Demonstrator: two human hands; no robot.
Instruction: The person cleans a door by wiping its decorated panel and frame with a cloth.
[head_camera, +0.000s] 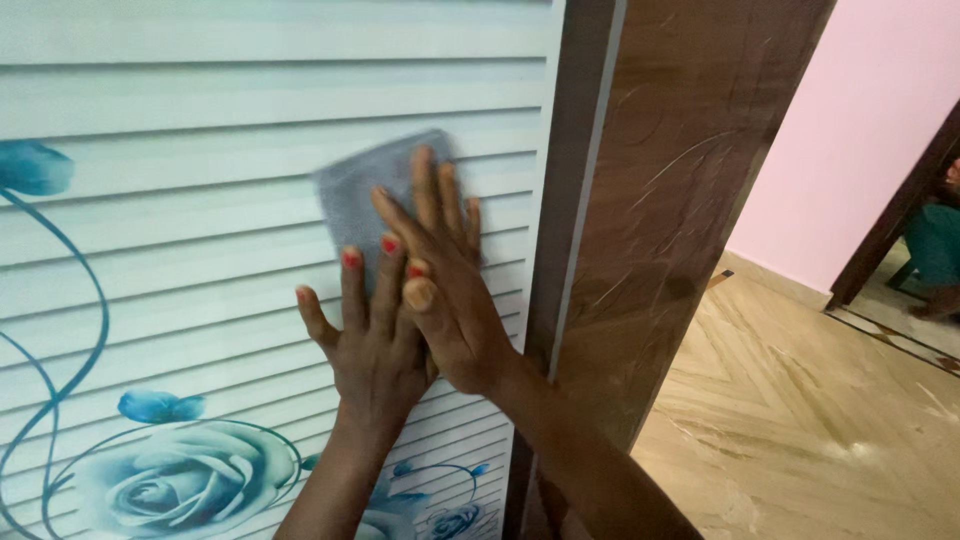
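Observation:
A grey cloth (360, 185) lies flat against a white ribbed door panel (200, 120) printed with blue roses. My right hand (445, 290) presses its open palm on the cloth's lower right part, fingers spread upward. My left hand (370, 345) is flat beside it, fingertips with red nails resting on the cloth's lower edge, partly under my right hand. Neither hand grips the cloth; both hold it to the panel.
A brown wooden frame (660, 200) runs along the panel's right edge. Beyond it are a beige tiled floor (800, 420), a pink wall (860, 130) and a dark doorway with part of another person (940, 240) at the far right.

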